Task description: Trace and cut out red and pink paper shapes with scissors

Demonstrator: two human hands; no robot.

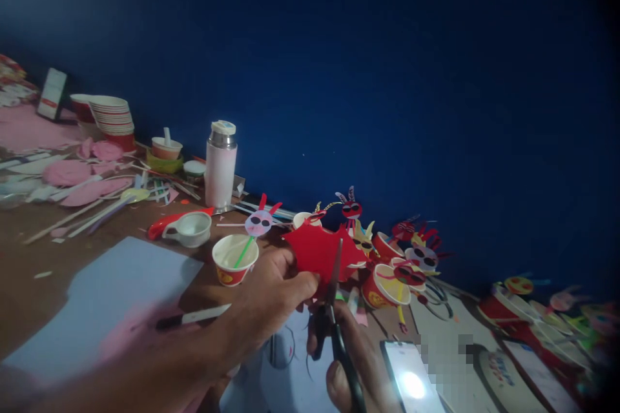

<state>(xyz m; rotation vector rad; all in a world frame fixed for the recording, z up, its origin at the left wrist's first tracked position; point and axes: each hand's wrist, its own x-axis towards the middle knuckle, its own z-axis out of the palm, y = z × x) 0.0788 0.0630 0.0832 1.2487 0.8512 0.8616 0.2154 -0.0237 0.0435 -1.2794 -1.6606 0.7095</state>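
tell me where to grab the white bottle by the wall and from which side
Probably best around the upper part of the bottle's straight body, below the cap, coming from the near right side. It stands upright, a lidded jar crowds its left, and the blue wall rises behind.
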